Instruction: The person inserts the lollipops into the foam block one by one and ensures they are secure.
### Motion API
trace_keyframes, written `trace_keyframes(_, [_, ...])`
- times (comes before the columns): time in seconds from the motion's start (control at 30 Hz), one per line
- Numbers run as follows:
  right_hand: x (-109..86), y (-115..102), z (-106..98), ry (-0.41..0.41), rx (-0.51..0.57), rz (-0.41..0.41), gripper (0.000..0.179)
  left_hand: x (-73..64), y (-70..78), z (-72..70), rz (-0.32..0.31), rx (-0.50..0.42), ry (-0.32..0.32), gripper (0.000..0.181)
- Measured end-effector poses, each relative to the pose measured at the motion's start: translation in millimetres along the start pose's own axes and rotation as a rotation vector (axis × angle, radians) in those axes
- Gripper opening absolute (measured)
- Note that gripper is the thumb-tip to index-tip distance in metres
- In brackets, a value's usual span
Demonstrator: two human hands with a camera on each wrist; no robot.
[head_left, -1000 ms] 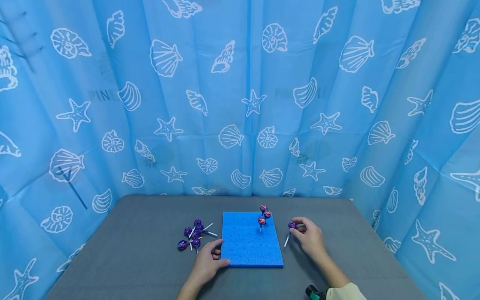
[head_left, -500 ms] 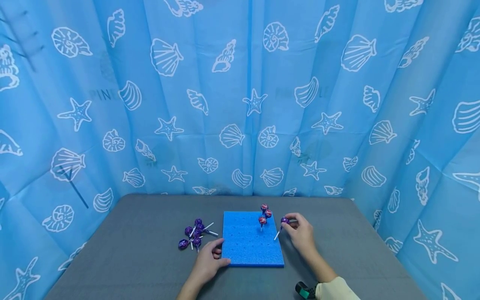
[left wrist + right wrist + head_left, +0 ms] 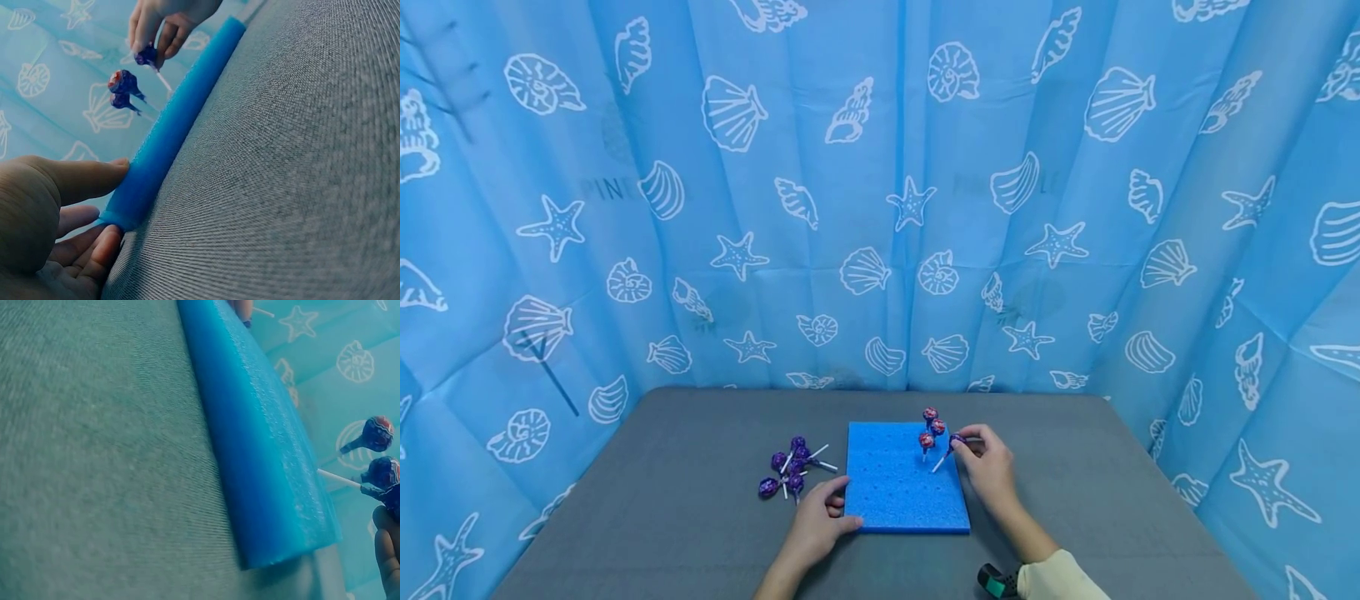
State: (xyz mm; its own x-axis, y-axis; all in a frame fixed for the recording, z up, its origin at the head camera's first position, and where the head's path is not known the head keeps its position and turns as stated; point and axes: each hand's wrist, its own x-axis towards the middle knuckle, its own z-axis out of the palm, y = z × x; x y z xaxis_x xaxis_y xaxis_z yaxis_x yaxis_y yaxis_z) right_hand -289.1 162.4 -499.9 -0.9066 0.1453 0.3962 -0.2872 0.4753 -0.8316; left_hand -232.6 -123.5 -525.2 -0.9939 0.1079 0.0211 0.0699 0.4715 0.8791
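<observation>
A blue foam board (image 3: 906, 492) lies flat on the table, with small holes over its top. My left hand (image 3: 817, 522) holds it at the front left corner, thumb and curled fingers against its edges, as the left wrist view shows close up. Over the board's right edge, my right hand (image 3: 990, 471) pinches a purple-wrapped lollipop (image 3: 957, 440) by its head. Its white stick slants down to the left, the tip close above the foam; contact is unclear. Three red-topped lollipops (image 3: 926, 440) stand upright by their sticks in the board's far right part.
Left of the board lies a loose pile of several purple lollipops (image 3: 796, 467), sticks pointing different ways. A grey cloth covers the table (image 3: 700, 517). A blue shell-print curtain (image 3: 880, 208) hangs behind it. A dark band (image 3: 997, 581) sits by the right sleeve.
My right hand has moved left with the purple lollipop, from beside the board to over its right edge. My left hand stays at the board's corner.
</observation>
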Motion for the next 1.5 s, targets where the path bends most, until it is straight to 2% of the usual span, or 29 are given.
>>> trace_keyframes(0.17, [-1.7,-1,3,0.007,0.012,-0.058,0.012,0.1,0.9,0.8,-0.007,0.001,0.004,0.066])
trace_keyframes(0.27, [-3.0,0,5,0.009,-0.017,-0.109,0.013,-0.1,0.8,1.3,-0.012,0.004,0.009,0.066])
trace_keyframes(0.53, [-6.6,-1,6,0.0,-0.081,-0.278,0.017,0.3,1.0,2.8,-0.028,0.008,0.013,0.065])
trace_keyframes(0.73, [-9.0,-3,6,-0.007,-0.05,-0.375,0.015,2.1,-0.4,4.1,-0.033,0.009,0.009,0.066])
trace_keyframes(0.87, [-10.1,-5,7,-0.009,-0.027,-0.383,0.015,2.8,-0.7,4.1,-0.035,0.01,0.01,0.066])
trace_keyframes(1.13, [-11.8,-8,11,-0.024,-0.049,-0.332,0.013,1.9,0.9,2.8,-0.044,0.008,0.012,0.065])
trace_keyframes(1.5, [-12.5,-7,13,-0.002,-0.027,-0.318,0.014,1.4,2.2,2.0,-0.044,0.009,0.009,0.066])
